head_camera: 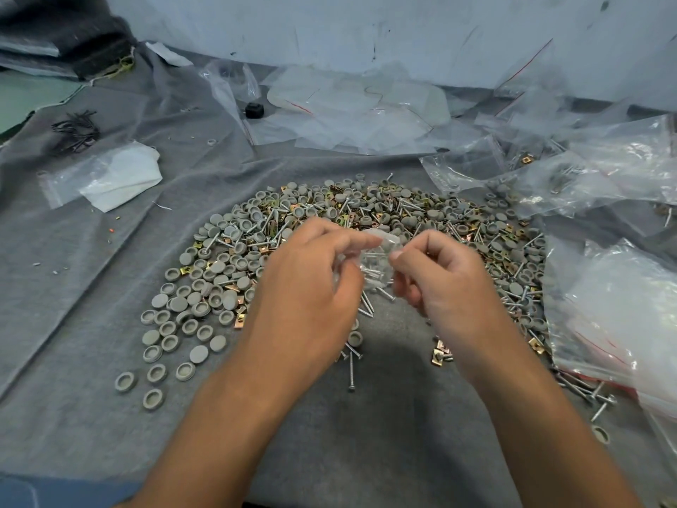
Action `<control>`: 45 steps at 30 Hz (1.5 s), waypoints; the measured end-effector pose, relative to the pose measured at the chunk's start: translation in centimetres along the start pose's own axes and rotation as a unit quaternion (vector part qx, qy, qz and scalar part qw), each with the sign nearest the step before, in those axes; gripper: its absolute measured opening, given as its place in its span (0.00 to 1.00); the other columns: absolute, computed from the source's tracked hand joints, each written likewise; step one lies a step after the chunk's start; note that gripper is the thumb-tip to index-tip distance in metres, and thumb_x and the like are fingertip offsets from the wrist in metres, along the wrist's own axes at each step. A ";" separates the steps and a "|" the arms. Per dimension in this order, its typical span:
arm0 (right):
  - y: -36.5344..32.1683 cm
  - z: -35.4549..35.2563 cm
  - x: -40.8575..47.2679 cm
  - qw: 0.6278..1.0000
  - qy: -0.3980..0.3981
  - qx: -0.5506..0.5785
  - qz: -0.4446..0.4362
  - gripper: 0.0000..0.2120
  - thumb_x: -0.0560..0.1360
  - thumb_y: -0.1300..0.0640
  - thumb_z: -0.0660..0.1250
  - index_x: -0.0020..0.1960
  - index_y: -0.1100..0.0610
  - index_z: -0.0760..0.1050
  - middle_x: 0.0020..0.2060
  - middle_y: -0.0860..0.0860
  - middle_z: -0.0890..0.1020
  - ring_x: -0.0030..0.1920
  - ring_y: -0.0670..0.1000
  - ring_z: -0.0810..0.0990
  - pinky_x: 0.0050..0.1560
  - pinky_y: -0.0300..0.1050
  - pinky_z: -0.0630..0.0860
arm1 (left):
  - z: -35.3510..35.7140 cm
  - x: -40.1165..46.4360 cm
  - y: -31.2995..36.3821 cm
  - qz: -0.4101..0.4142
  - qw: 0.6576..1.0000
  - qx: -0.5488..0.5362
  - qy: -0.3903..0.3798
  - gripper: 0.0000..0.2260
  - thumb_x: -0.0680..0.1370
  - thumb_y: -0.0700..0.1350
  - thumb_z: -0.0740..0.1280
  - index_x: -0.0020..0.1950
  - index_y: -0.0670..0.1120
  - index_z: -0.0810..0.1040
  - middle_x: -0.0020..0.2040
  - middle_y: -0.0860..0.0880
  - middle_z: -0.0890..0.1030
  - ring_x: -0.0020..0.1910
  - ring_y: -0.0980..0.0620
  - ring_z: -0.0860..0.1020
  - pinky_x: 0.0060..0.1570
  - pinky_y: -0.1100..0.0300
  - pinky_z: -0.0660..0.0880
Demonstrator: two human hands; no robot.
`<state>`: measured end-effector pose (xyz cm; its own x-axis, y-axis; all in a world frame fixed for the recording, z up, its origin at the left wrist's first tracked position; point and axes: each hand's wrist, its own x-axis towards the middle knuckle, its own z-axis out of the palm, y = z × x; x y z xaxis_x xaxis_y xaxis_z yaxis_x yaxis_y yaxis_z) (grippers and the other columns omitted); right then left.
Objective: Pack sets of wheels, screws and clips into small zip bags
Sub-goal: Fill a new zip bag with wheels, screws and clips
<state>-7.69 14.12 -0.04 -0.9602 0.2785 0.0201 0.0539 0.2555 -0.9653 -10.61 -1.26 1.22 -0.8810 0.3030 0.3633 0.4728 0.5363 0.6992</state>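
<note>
Both hands, left (307,287) and right (443,284), pinch a small zip bag (373,260) holding screws.

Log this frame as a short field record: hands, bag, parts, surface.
left hand: pinches small zip bag
right hand: pinches same bag
small zip bag: clear, held above the pile, screws visible inside
loose parts pile: grey wheels, screws, brass-coloured clips, mixed
surface: grey cloth
empty bags: heaped behind pile

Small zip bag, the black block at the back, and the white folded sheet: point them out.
small zip bag (373,267), head view, clear middle between both hands.
black block (254,110), head view, its top face.
white folded sheet (122,177), head view, its centre.
</note>
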 end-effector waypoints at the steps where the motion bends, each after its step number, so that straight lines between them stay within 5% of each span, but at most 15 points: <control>1: -0.1 -0.4 -0.1 1.000 0.002 -0.009 -0.001 0.10 0.78 0.52 0.68 0.37 0.47 0.77 0.30 0.46 0.81 0.28 0.42 0.73 0.31 0.40 0.70 | -0.2 0.1 -0.1 0.002 1.000 0.006 0.011 0.14 0.80 0.41 0.65 0.59 0.56 0.83 0.47 0.62 0.76 0.49 0.64 0.75 0.49 0.72 0.70; 5: -0.5 -0.3 -0.8 0.984 0.087 -0.120 -0.097 0.10 0.77 0.53 0.69 0.38 0.49 0.74 0.31 0.45 0.81 0.26 0.41 0.73 0.27 0.31 0.66 | -0.7 0.3 -0.2 0.026 0.996 0.048 0.064 0.15 0.78 0.37 0.66 0.55 0.55 0.85 0.47 0.59 0.77 0.49 0.56 0.76 0.53 0.49 0.75; 11: -1.4 0.4 -1.7 0.975 0.102 -0.088 -0.178 0.12 0.74 0.59 0.72 0.49 0.48 0.71 0.31 0.46 0.81 0.25 0.42 0.73 0.27 0.29 0.65 | -1.4 0.4 0.0 0.076 0.979 0.137 0.129 0.14 0.76 0.37 0.68 0.55 0.51 0.86 0.52 0.53 0.81 0.51 0.48 0.76 0.51 0.45 0.71; 16: -0.1 0.0 -1.0 0.992 -0.036 -0.096 -0.068 0.09 0.77 0.48 0.71 0.53 0.44 0.72 0.37 0.42 0.83 0.31 0.39 0.77 0.32 0.31 0.71 | -1.7 0.4 -0.3 0.066 0.977 0.159 0.128 0.18 0.75 0.36 0.71 0.63 0.49 0.82 0.55 0.50 0.80 0.53 0.50 0.73 0.55 0.53 0.69; 20: 2.0 1.2 -1.3 0.907 -0.182 -0.372 -0.077 0.10 0.77 0.41 0.70 0.55 0.40 0.73 0.46 0.39 0.78 0.45 0.39 0.77 0.47 0.44 0.80 | -2.4 0.8 -1.2 0.041 0.971 0.161 0.173 0.20 0.75 0.35 0.71 0.65 0.48 0.80 0.56 0.50 0.77 0.55 0.46 0.75 0.56 0.49 0.72; 22: 2.8 2.0 -1.7 0.891 -0.190 -0.405 -0.077 0.10 0.77 0.42 0.69 0.56 0.41 0.71 0.49 0.40 0.73 0.51 0.45 0.75 0.55 0.51 0.77 | -2.0 0.7 -1.3 0.045 0.975 0.145 0.163 0.17 0.76 0.36 0.70 0.64 0.48 0.81 0.54 0.54 0.75 0.52 0.50 0.76 0.56 0.49 0.74; 26: 3.2 2.0 -1.5 0.906 -0.174 -0.381 -0.060 0.09 0.80 0.47 0.66 0.57 0.42 0.68 0.51 0.43 0.72 0.52 0.49 0.74 0.56 0.51 0.75 | -1.5 0.5 -1.5 0.030 0.986 0.129 0.103 0.14 0.76 0.43 0.71 0.62 0.52 0.83 0.51 0.57 0.75 0.45 0.55 0.74 0.55 0.48 0.75; 33: 2.5 2.2 -1.2 0.891 -0.155 -0.425 -0.040 0.07 0.82 0.51 0.61 0.59 0.45 0.69 0.49 0.45 0.74 0.48 0.48 0.76 0.50 0.49 0.77 | -1.5 0.5 -1.7 -0.003 0.993 0.107 0.057 0.20 0.75 0.44 0.74 0.66 0.54 0.79 0.53 0.59 0.73 0.43 0.63 0.73 0.48 0.77 0.66; 38: 2.9 2.3 -1.3 0.886 -0.109 -0.448 -0.055 0.02 0.80 0.51 0.62 0.52 0.48 0.70 0.46 0.45 0.75 0.43 0.46 0.75 0.39 0.41 0.67 | -1.7 0.6 -2.2 -0.004 0.993 0.102 0.056 0.25 0.72 0.42 0.76 0.68 0.52 0.77 0.56 0.57 0.72 0.45 0.59 0.73 0.50 0.78 0.65; 40: 2.7 1.9 -1.1 0.920 -0.085 -0.376 -0.065 0.01 0.80 0.51 0.64 0.50 0.45 0.73 0.44 0.42 0.76 0.41 0.42 0.75 0.37 0.37 0.68 | -1.5 0.5 -2.1 0.004 0.994 0.098 0.039 0.26 0.71 0.43 0.75 0.68 0.52 0.77 0.56 0.57 0.71 0.45 0.60 0.72 0.52 0.81 0.64; 42: 1.8 1.4 -0.8 0.956 -0.019 -0.255 -0.143 0.02 0.80 0.51 0.67 0.51 0.44 0.76 0.43 0.40 0.78 0.42 0.42 0.78 0.39 0.32 0.70 | -1.3 0.5 -2.0 0.015 0.995 0.099 0.019 0.26 0.70 0.45 0.74 0.68 0.52 0.77 0.55 0.58 0.70 0.44 0.64 0.71 0.53 0.80 0.65; 45: 0.0 1.1 -0.7 0.938 0.071 -0.150 -0.305 0.05 0.80 0.54 0.69 0.56 0.48 0.79 0.46 0.42 0.79 0.44 0.44 0.79 0.45 0.30 0.70 | -1.0 0.5 -2.0 0.039 0.992 0.118 -0.003 0.26 0.70 0.44 0.75 0.68 0.51 0.77 0.55 0.57 0.69 0.43 0.61 0.69 0.51 0.70 0.67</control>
<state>-7.30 12.87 -0.34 -0.7919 0.1102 0.6006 -0.3990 0.6512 -0.6456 -11.98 -2.94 0.64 -0.8422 0.3547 0.4061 0.5304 0.6803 0.5059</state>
